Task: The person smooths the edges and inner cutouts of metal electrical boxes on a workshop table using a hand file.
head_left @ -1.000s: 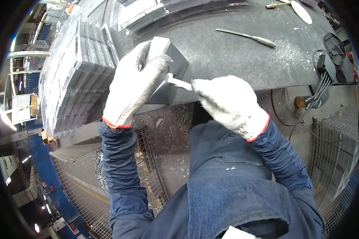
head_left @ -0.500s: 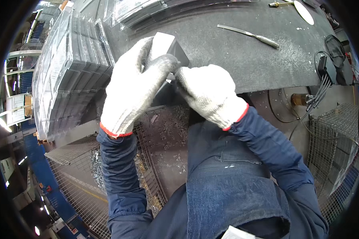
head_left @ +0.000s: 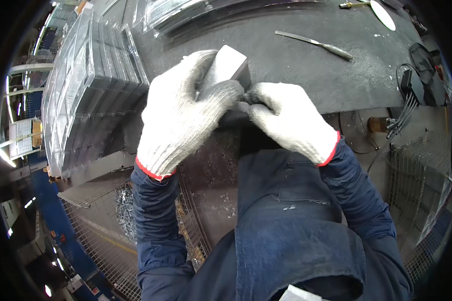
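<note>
Both my hands wear white knit gloves with red cuffs. In my left hand (head_left: pixel 191 103) is a smooth silver-grey block (head_left: pixel 229 61) with a pale flat end face and a darker side, held tilted above the workbench's near edge. The fingers wrap over its left side, with the thumb across the front. My right hand (head_left: pixel 289 113) is closed at the block's lower right, thumb against fingers, close to the left thumb tip. Whatever lies in that pinch is too hidden to name.
Stacked grey metal parts in clear plastic (head_left: pixel 93 90) stand on the left, and more wrapped parts (head_left: pixel 186 15) lie at the back. A slim flat tool (head_left: pixel 314 43) rests on the dark workbench (head_left: pixel 286 65). Cables (head_left: pixel 404 118) hang at right; wire mesh baskets (head_left: pixel 103 215) stand below.
Both hands have shifted to the right with the block. The block is turned more, and my right hand has its thumb and fingers in clearer view.
</note>
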{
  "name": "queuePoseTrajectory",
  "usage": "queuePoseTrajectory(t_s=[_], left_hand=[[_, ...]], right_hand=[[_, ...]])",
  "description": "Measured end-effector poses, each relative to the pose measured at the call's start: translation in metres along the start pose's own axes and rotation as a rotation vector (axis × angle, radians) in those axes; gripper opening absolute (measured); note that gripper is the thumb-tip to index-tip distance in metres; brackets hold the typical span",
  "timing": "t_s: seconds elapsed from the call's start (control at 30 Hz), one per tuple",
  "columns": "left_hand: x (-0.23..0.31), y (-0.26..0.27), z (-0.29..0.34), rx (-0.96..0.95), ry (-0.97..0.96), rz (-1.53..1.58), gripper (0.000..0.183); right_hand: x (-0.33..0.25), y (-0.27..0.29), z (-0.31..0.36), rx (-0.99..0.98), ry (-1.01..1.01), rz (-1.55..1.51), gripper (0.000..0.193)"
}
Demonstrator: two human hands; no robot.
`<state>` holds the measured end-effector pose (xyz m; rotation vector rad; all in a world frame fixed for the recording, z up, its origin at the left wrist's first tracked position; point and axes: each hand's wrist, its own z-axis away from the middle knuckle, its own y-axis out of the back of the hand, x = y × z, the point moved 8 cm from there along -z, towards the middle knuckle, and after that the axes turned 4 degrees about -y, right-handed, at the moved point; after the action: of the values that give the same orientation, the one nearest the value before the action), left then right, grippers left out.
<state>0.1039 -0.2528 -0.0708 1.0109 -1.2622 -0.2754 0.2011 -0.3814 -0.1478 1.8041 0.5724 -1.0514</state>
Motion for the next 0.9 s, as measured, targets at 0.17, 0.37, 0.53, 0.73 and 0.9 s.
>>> queuePoseTrajectory(t_s=[0.17, 0.37, 0.53, 0.73, 0.9], left_hand=[[0.007, 0.008, 0.012, 0.190, -0.206, 0.114, 0.063], [-0.017, 0.016, 0.035, 0.329, -0.148, 0.204, 0.064], [-0.032, 0.023, 0.045, 0.390, -0.130, 0.178, 0.063], [-0.019, 0.015, 0.053, 0.376, -0.204, 0.187, 0.069], [-0.042, 0.025, 0.070, 0.478, -0.190, 0.062, 0.067]], right_hand=[[-0.013, 0.005, 0.002, 0.229, 0.023, 0.136, 0.016], [-0.030, 0.015, 0.017, 0.112, 0.067, -0.005, 0.021], [-0.037, -0.010, 0.017, 0.212, 0.162, 0.224, 0.011], [-0.034, -0.017, 0.010, 0.176, 0.126, 0.210, 0.012], [-0.059, -0.004, 0.032, 0.135, 0.212, 0.169, 0.008]])
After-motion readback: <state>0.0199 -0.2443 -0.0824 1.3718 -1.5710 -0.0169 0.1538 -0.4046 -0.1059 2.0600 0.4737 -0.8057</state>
